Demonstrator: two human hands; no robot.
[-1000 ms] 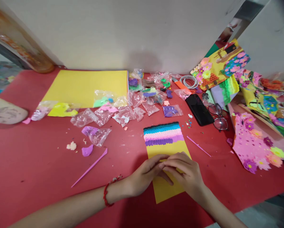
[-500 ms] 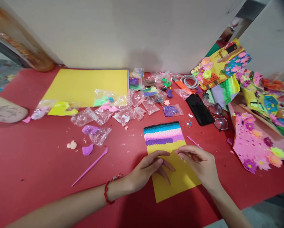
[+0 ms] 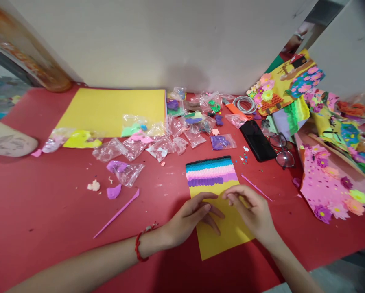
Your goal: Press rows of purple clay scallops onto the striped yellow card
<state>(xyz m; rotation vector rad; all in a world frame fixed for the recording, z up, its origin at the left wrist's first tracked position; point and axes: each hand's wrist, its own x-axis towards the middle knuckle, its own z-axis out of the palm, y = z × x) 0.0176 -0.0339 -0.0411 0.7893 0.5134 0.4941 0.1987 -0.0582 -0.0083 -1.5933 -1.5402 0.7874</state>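
A yellow sheet (image 3: pixel 221 240) lies on the red table under both hands. Across its top run rows of clay (image 3: pixel 211 171) in black, blue, pale pink, lilac and dark purple; the purple row stops short of the right edge. My left hand (image 3: pixel 197 213) hovers over the sheet's left side, fingers spread, a red braided bracelet on the wrist. Facing it, my right hand (image 3: pixel 251 203) has thumb and fingertips drawn together in a pinch; whatever they hold is too small to make out. A pink modelling tool (image 3: pixel 257 188) rests to the right, another pink tool (image 3: pixel 116 213) to the left.
Several plastic bags of clay (image 3: pixel 133 146) line the back, partly over a large yellow sheet (image 3: pixel 109 110). Lilac clay (image 3: pixel 114 191) lies at left. A black phone (image 3: pixel 257 140), glasses (image 3: pixel 284 158), an orange cutter (image 3: pixel 235 109) and flower-decorated crafts (image 3: pixel 325 183) occupy the right.
My right hand has shifted slightly left, bringing its pinched fingertips closer to my left hand. My left hand stays nearly where it was.
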